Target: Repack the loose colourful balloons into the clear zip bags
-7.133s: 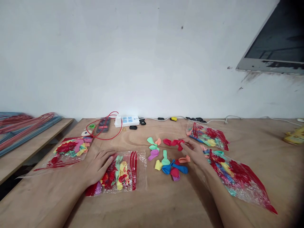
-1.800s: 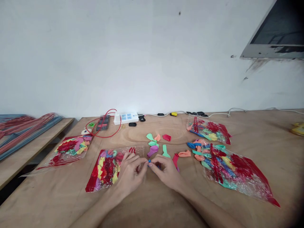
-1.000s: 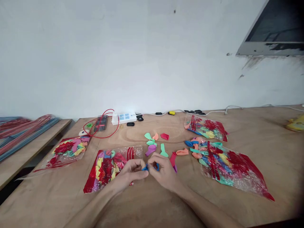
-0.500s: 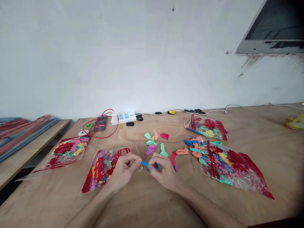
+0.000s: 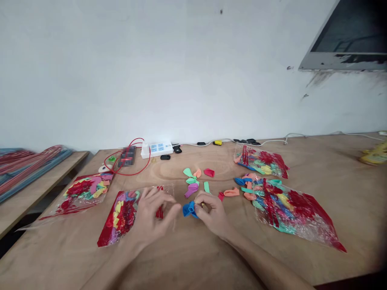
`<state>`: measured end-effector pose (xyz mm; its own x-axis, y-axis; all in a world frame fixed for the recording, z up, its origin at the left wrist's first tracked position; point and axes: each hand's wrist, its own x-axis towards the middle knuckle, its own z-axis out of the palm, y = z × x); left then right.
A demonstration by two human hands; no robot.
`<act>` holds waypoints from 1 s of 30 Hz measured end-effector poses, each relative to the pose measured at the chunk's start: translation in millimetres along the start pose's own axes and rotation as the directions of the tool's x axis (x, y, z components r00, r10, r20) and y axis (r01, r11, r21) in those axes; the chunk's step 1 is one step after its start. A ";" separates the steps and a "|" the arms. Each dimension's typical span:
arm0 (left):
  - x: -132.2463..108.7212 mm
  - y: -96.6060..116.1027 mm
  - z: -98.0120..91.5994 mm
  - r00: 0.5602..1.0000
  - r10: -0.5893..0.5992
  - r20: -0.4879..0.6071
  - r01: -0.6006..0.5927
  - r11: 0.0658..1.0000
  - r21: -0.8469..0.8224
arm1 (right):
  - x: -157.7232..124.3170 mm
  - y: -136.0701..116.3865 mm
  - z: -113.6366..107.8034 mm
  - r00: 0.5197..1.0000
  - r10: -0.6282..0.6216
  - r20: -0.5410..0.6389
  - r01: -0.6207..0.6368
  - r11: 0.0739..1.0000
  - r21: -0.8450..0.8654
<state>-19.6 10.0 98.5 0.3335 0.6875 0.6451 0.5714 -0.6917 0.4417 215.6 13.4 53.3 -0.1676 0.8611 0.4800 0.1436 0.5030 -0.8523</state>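
My right hand (image 5: 211, 214) is shut on a crumpled blue balloon (image 5: 190, 209), pinching it at the fingertips just past the loose group of balloons. My left hand (image 5: 154, 213) hovers, blurred, with fingers spread and nothing in them, above a clear plastic bag of mixed balloons (image 5: 123, 215). Several loose balloons lie beyond my hands, among them a purple one (image 5: 191, 190), a red one (image 5: 209, 172) and an orange one (image 5: 231, 192). More printed bags of balloons lie to the right (image 5: 290, 211), far right (image 5: 260, 159) and far left (image 5: 81, 191).
A white power strip (image 5: 157, 150) and a tangled red cable (image 5: 127, 166) sit at the table's back edge. Black and yellow plugs line a white wire there. Red and blue rods lie on a lower side table (image 5: 30, 165). A yellow package (image 5: 374, 158) sits far right.
My left hand has let go of the blue balloon and opened its fingers, moving slightly left. The balloon now sits bunched in my right hand. The bag under my left hand has shifted left.
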 end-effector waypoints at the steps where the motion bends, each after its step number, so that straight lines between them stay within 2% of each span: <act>1: -1.4 3.5 3.6 0.999 0.017 0.043 -0.017 1.000 0.003 | -0.2 -0.9 0.5 1.000 -0.002 0.008 0.002 1.000 -0.012; 7: -5.4 9.6 19.3 0.985 -0.052 0.166 0.062 0.997 -0.052 | -4.1 -5.2 4.4 0.995 -0.012 0.095 0.017 0.998 -0.055; 12: -1.7 4.2 11.8 0.981 -0.049 0.185 0.063 0.996 -0.067 | -3.8 -4.5 1.4 0.986 0.030 0.161 -0.022 0.998 -0.051; 15: 1.8 -8.6 0.3 0.977 -0.058 0.207 0.069 0.996 -0.048 | 2.7 -2.9 -9.5 0.986 0.052 0.159 -0.048 0.998 -0.028; 17: 2.8 -28.4 -12.3 0.978 -0.086 0.188 0.088 0.996 -0.001 | 8.5 0.7 -20.4 0.986 0.119 0.120 -0.117 0.993 -0.021; 19: 0.5 -58.9 -28.8 0.981 -0.124 0.148 0.114 0.991 0.076 | 13.7 6.5 -31.3 0.965 0.252 0.074 -0.252 0.968 -0.013; 21: -7.1 -96.4 -46.2 0.975 -0.169 0.143 0.145 0.976 0.163 | 16.8 12.8 -39.5 0.911 0.406 0.072 -0.409 0.912 0.033; 23: -20.1 -133.5 -61.1 0.970 -0.215 0.113 0.189 0.961 0.201 | 17.4 18.0 -43.0 0.845 0.519 0.126 -0.530 0.844 0.080; 25: -36.4 -162.6 -70.8 0.963 -0.233 0.136 0.202 0.956 0.210 | 16.3 21.0 -42.6 0.794 0.584 0.169 -0.599 0.799 0.051; 26: -44.8 -172.7 -73.7 0.959 -0.243 0.144 0.210 0.954 0.215 | 15.7 21.6 -41.6 0.786 0.595 0.166 -0.602 0.798 -0.010; 27: -52.7 -179.7 -75.3 0.955 -0.257 0.147 0.222 0.950 0.219 | 15.1 21.7 -40.7 0.799 0.582 0.149 -0.573 0.813 -0.099; 30: -70.8 -185.7 -75.0 0.943 -0.290 0.162 0.256 0.945 0.204 | 14.0 17.1 -40.6 0.922 0.380 0.072 -0.324 0.862 -0.389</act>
<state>-205.5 73.2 17.6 0.2703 0.8849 0.3792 0.7781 -0.4328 0.4553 255.3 37.0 53.9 -0.1707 0.9798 0.1038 0.5580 0.1829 -0.8094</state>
